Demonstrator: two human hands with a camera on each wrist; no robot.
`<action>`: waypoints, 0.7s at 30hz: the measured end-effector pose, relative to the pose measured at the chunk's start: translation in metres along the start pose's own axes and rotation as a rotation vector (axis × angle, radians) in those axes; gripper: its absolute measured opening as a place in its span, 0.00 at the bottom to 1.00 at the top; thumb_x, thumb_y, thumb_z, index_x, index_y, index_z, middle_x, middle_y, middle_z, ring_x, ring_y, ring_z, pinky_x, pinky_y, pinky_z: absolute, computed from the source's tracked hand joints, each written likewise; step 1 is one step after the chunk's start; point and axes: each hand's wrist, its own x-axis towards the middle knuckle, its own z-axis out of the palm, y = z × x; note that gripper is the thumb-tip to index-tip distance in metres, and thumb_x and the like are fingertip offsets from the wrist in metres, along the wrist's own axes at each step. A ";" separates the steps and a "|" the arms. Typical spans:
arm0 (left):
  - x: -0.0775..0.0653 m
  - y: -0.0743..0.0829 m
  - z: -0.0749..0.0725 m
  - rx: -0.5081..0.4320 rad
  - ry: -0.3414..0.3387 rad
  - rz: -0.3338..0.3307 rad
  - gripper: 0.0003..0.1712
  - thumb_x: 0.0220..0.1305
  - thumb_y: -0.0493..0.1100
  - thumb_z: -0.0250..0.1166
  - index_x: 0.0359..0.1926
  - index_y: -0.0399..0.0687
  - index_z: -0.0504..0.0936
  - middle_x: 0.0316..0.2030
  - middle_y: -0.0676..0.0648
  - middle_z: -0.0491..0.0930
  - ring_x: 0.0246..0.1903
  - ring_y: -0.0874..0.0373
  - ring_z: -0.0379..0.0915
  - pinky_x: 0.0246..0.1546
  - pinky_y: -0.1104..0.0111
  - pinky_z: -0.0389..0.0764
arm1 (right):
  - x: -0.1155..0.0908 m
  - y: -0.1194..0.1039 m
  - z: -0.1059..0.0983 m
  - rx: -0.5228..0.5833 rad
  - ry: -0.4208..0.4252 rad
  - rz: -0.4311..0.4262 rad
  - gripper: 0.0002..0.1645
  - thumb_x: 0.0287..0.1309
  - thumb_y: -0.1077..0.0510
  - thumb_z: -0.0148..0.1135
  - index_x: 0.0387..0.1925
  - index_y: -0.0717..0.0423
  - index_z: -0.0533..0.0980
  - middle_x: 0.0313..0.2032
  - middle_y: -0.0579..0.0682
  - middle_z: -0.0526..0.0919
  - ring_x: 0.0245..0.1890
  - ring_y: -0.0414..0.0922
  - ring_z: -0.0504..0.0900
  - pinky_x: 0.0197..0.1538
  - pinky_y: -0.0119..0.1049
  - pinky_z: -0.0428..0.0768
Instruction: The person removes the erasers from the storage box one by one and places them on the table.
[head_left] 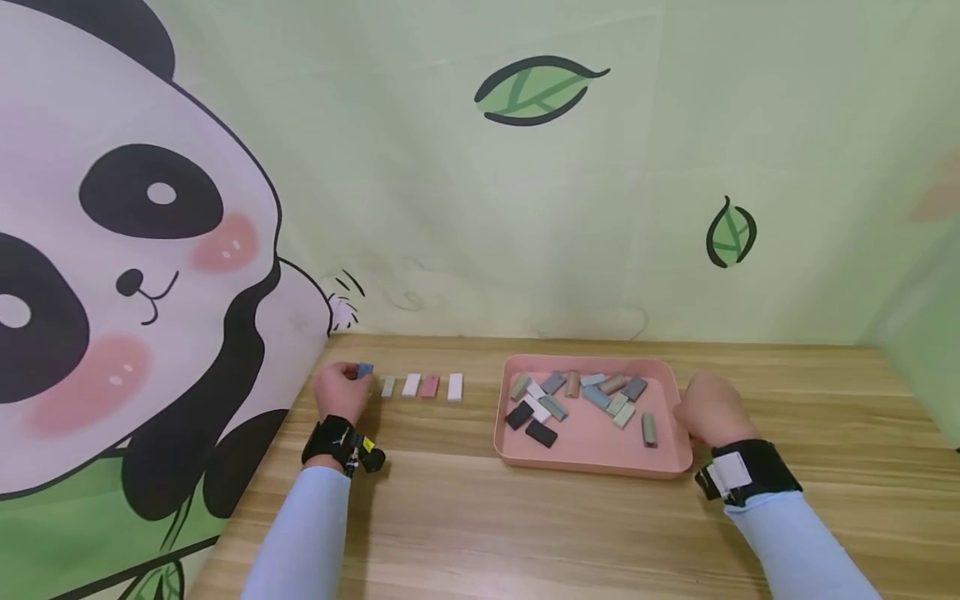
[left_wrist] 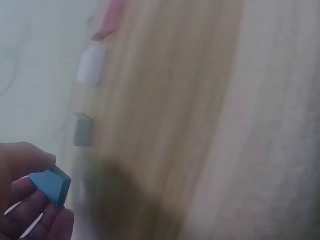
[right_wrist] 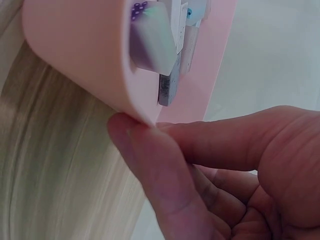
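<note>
My left hand (head_left: 342, 392) pinches a small blue block (left_wrist: 52, 185) between thumb and fingers, at the left end of a row of blocks. In that row lie a grey-green block (head_left: 387, 387), a white block (head_left: 411, 385), a pink block (head_left: 429, 387) and, farther right, another white block (head_left: 455, 387). A pink tray (head_left: 592, 463) holds several loose blocks in grey, blue, green, brown, white and black. My right hand (head_left: 714, 410) pinches the tray's right rim, thumb and finger on either side of the wall in the right wrist view.
The wooden table (head_left: 450, 517) runs back to a pale green cloth backdrop (head_left: 420, 167) printed with a large panda and leaves. A black strap (head_left: 330, 439) with a small camera sits on my left wrist, another strap (head_left: 757, 471) on the right.
</note>
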 end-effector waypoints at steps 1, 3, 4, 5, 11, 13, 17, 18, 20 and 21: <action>-0.001 -0.001 0.000 0.015 -0.001 -0.006 0.19 0.56 0.45 0.64 0.48 0.43 0.80 0.41 0.43 0.79 0.40 0.50 0.73 0.39 0.62 0.76 | 0.000 0.000 0.000 0.002 0.000 0.000 0.12 0.54 0.63 0.49 0.29 0.68 0.76 0.20 0.56 0.75 0.14 0.44 0.76 0.17 0.29 0.70; -0.001 -0.003 0.002 0.041 0.005 -0.013 0.20 0.55 0.45 0.64 0.48 0.42 0.80 0.42 0.43 0.80 0.40 0.49 0.73 0.40 0.61 0.75 | 0.001 0.001 0.000 0.006 0.003 -0.003 0.12 0.54 0.63 0.49 0.28 0.68 0.76 0.20 0.56 0.76 0.15 0.44 0.76 0.17 0.29 0.71; -0.001 -0.005 0.003 0.051 0.011 -0.014 0.20 0.55 0.46 0.64 0.48 0.41 0.80 0.42 0.42 0.80 0.41 0.49 0.73 0.40 0.60 0.75 | 0.002 0.001 0.000 0.007 0.003 -0.003 0.12 0.54 0.63 0.49 0.28 0.68 0.76 0.20 0.56 0.76 0.14 0.44 0.76 0.17 0.29 0.71; 0.000 -0.006 0.004 0.059 0.013 -0.020 0.21 0.55 0.46 0.65 0.48 0.41 0.81 0.42 0.42 0.80 0.41 0.49 0.73 0.41 0.60 0.75 | 0.002 0.001 0.000 0.010 0.005 -0.003 0.12 0.54 0.64 0.49 0.28 0.68 0.76 0.20 0.56 0.76 0.14 0.44 0.77 0.17 0.29 0.71; 0.006 -0.014 0.009 0.093 0.018 -0.044 0.21 0.53 0.48 0.66 0.46 0.42 0.82 0.43 0.43 0.81 0.41 0.49 0.74 0.40 0.60 0.75 | 0.002 0.003 0.002 0.011 0.006 0.003 0.12 0.54 0.63 0.49 0.27 0.67 0.77 0.19 0.55 0.75 0.14 0.44 0.76 0.17 0.30 0.70; 0.006 -0.015 0.010 0.100 0.023 -0.029 0.21 0.53 0.48 0.66 0.46 0.42 0.82 0.43 0.42 0.81 0.41 0.49 0.74 0.40 0.60 0.75 | 0.002 0.003 0.001 0.004 0.005 0.003 0.12 0.54 0.63 0.48 0.27 0.67 0.77 0.18 0.54 0.75 0.14 0.44 0.75 0.17 0.30 0.70; 0.005 -0.014 0.011 0.107 0.030 -0.009 0.21 0.52 0.48 0.66 0.45 0.41 0.82 0.44 0.41 0.81 0.42 0.48 0.74 0.40 0.59 0.75 | 0.001 0.003 0.001 -0.013 0.010 -0.001 0.12 0.54 0.63 0.48 0.25 0.66 0.77 0.17 0.54 0.74 0.14 0.44 0.75 0.17 0.30 0.69; 0.005 -0.014 0.011 0.102 0.030 -0.008 0.21 0.52 0.47 0.66 0.45 0.40 0.82 0.44 0.41 0.81 0.42 0.47 0.74 0.40 0.59 0.75 | 0.001 0.003 0.001 -0.015 0.012 -0.003 0.12 0.53 0.63 0.49 0.25 0.66 0.77 0.17 0.54 0.74 0.13 0.44 0.75 0.17 0.30 0.69; 0.004 -0.013 0.010 0.104 0.029 -0.013 0.21 0.53 0.47 0.66 0.46 0.40 0.81 0.44 0.41 0.81 0.42 0.47 0.73 0.40 0.59 0.75 | 0.001 0.003 0.001 -0.018 0.012 -0.008 0.12 0.53 0.63 0.49 0.24 0.66 0.77 0.17 0.53 0.75 0.13 0.43 0.75 0.17 0.30 0.69; 0.003 -0.013 0.009 0.107 0.028 -0.015 0.22 0.53 0.47 0.66 0.46 0.40 0.81 0.45 0.41 0.81 0.42 0.47 0.73 0.41 0.58 0.74 | 0.001 0.002 0.001 -0.016 0.010 -0.010 0.12 0.53 0.63 0.49 0.23 0.66 0.77 0.17 0.53 0.75 0.13 0.43 0.75 0.17 0.29 0.69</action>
